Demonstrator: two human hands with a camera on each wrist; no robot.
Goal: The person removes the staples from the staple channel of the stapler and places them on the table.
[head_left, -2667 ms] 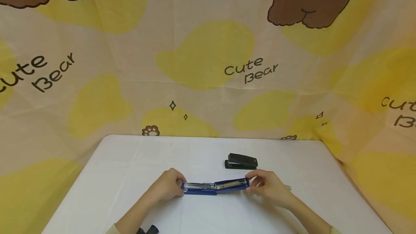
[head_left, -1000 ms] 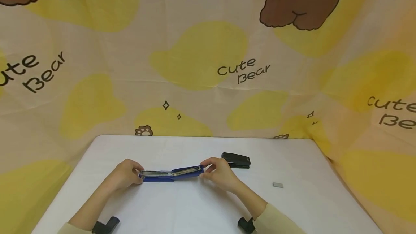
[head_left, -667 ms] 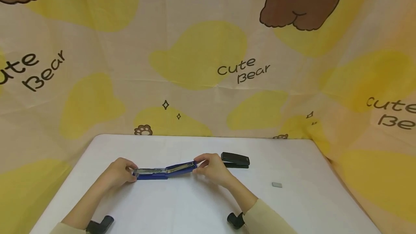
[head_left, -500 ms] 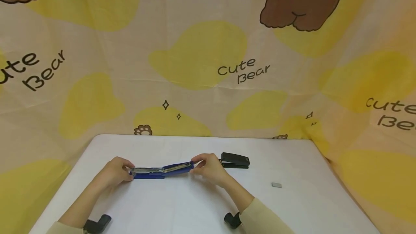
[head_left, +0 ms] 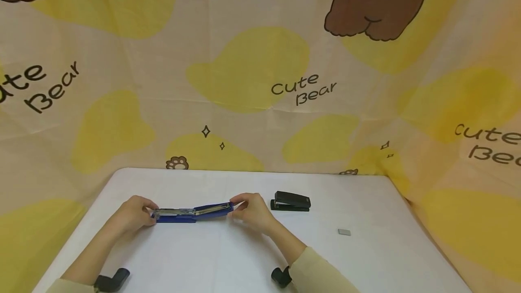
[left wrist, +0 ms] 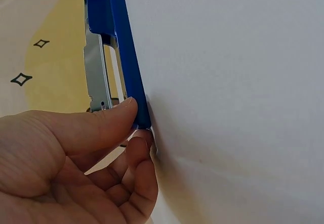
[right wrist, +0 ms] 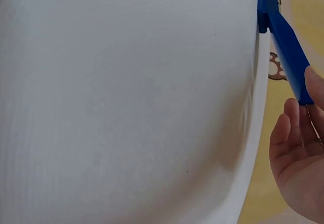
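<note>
A blue stapler (head_left: 175, 220) is spread wide at its hinge on the left half of the table, its metal insides facing up. My left hand (head_left: 133, 214) pinches the base's end between thumb and fingers; the left wrist view shows the thumb (left wrist: 104, 125) against the blue edge, beside the metal rail (left wrist: 97, 64). At the other end, my right hand (head_left: 253, 211) pinches the tip of the top arm, which slants up from the hinge. In the right wrist view the blue top arm (right wrist: 289, 57) runs down to the thumb and fingers.
A black stapler (head_left: 291, 201) stands on the table right of my right hand. Further right and nearer lies a small grey strip of staples (head_left: 344, 232). The white table (head_left: 228, 266) ends at a patterned cloth (head_left: 244, 76) behind it.
Both hands have carried the spread blue stapler leftward and slightly away from me, still gripping both ends. The black stapler and the strip, partly covered before, now show fully. The view has shifted slightly.
</note>
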